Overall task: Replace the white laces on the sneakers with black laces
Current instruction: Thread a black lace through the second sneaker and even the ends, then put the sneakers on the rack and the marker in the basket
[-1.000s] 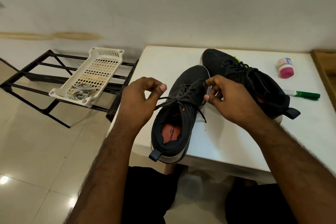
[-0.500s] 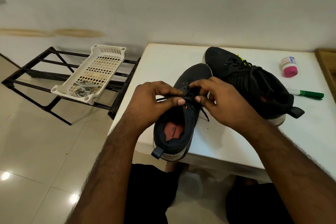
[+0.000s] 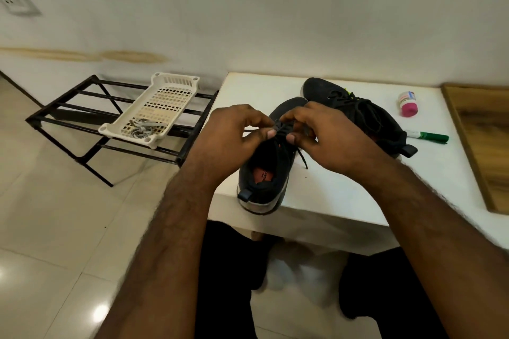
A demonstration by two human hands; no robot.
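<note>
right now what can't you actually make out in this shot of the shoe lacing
- Head view: the lace crossing on the near sneaker is covered by the left hand and right hand; knot or loose, I cannot tell.
- Label on the pink-capped bottle: too small to read.
- Insole print: too small and blurred.
- Pale laces in the white tray: tangled, count unclear.
- Wooden surface: cut off by the right edge.

- A white table point(image 3: 344, 195) carries two black sneakers: the near sneaker point(image 3: 271, 173) lies at its front edge, the far sneaker point(image 3: 358, 110) toward one o'clock.
- A pink-capped bottle point(image 3: 408, 104) and a green marker point(image 3: 427, 136) are set at two o'clock.
- A black rack point(image 3: 82, 107) (on the tiled floor point(image 3: 55, 228)) bears a white basket point(image 3: 157, 107) at ten o'clock.
</note>
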